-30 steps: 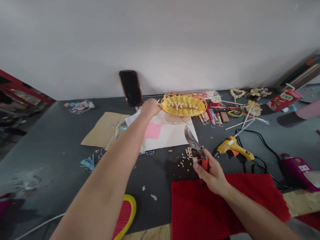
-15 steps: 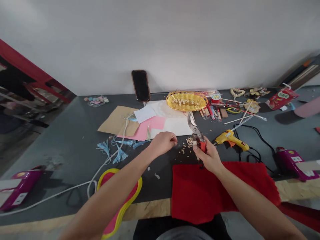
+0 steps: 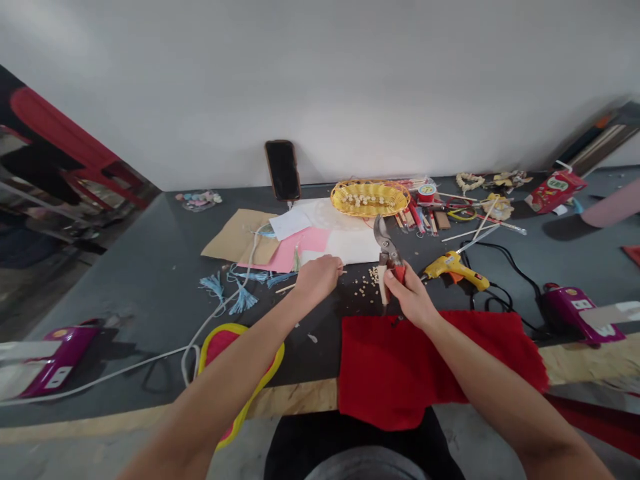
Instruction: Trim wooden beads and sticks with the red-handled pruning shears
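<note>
My left hand (image 3: 320, 277) is closed around a thin wooden stick (image 3: 285, 288); one end pokes out left of the hand and a short tip shows at the fingers. My right hand (image 3: 413, 293) grips a pair of pruning shears (image 3: 386, 243) with red and pale handles, blades pointing up and away from me. The stick's tip and the shears are apart. Between the hands, small pale wooden pieces (image 3: 367, 283) lie scattered on the dark table. Below my right hand a red cloth (image 3: 390, 373) hangs over the table's front edge.
A yellow basket (image 3: 370, 208) holding small pale pieces stands at the back. Right of the shears lie a yellow glue gun (image 3: 457, 269) and its black cable. Papers (image 3: 240, 237), blue tassels (image 3: 243, 300) and a white cord are on the left. A phone (image 3: 283, 170) leans on the wall.
The thin stick now shows in my left hand, where it could not be made out before. The shears' handles look more spread. The view has shifted slightly.
</note>
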`<move>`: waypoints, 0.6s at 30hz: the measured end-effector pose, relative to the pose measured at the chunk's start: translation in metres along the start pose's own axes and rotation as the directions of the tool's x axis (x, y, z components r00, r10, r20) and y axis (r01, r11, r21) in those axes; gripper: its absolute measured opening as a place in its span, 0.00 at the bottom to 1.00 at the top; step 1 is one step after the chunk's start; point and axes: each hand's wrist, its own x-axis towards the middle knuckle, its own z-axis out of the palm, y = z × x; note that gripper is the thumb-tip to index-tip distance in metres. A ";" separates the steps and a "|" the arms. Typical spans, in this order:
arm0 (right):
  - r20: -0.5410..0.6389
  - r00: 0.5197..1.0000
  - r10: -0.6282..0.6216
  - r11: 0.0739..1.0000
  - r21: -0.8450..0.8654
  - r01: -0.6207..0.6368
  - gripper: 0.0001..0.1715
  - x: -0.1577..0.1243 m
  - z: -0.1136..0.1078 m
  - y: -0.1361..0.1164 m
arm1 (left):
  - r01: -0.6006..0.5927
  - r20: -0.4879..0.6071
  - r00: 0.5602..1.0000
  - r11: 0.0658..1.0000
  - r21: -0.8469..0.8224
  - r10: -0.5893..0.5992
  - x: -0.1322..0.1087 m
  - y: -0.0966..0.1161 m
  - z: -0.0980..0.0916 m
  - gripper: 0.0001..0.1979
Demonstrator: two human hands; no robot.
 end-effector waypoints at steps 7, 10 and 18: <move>0.045 0.995 0.087 0.983 0.160 -0.093 0.20 -0.002 0.001 -0.011 | 0.139 0.128 0.990 0.553 -0.821 -0.059 -0.041 -0.010 -0.048 0.10; 0.111 0.988 0.103 0.977 0.176 -0.122 0.18 -0.004 -0.003 -0.019 | 0.323 0.330 0.943 0.113 -0.940 0.044 -0.053 -0.018 -0.042 0.15; 0.338 0.932 -0.131 0.874 -0.404 0.269 0.05 -0.014 -0.008 -0.029 | 0.356 0.346 0.935 -0.239 -0.904 0.083 -0.042 -0.026 0.005 0.17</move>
